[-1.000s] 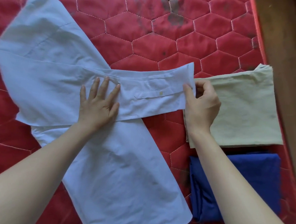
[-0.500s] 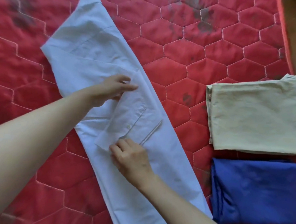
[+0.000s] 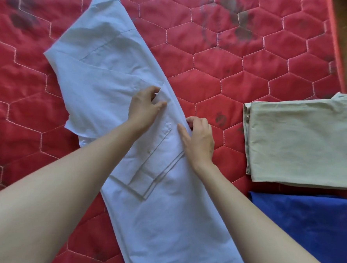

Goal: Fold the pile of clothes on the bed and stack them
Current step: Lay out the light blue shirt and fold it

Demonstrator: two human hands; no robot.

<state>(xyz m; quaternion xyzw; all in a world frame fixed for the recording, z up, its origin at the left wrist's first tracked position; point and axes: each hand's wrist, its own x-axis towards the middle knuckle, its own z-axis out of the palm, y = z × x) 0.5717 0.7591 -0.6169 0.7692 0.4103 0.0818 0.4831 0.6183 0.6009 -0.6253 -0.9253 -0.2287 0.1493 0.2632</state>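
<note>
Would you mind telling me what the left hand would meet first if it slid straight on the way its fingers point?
The left hand points right and slightly up across the white shirt. It would probably cross the shirt's right edge first, then bare red quilt. The beige folded cloth seems to lie below that line.

Shirt (image 3: pixel 113 98) left of folded stack (image 3: pixel 303 141).

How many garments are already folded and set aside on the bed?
2: a beige one at the right edge, a blue one just below it. More may lie out of view.
</note>
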